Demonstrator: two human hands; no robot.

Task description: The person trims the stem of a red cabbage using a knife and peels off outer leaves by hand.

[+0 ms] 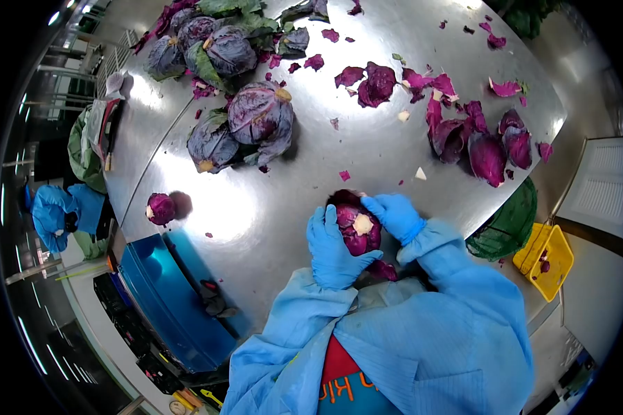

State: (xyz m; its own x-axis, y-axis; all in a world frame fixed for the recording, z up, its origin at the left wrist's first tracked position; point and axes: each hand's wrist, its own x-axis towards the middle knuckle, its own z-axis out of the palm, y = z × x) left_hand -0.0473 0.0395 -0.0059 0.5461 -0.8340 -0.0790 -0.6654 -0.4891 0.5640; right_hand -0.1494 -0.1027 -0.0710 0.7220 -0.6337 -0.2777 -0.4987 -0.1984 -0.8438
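Two gloved hands (333,250) hold a purple cabbage (356,225).

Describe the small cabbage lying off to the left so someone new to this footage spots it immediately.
Find the broad steel table, then the blue bin at its lower left in the picture. Just above the bin sits a small, round purple cabbage with a pale stem end. Unlike the larger, duller leafy heads farther up, it is glossy and lies alone.
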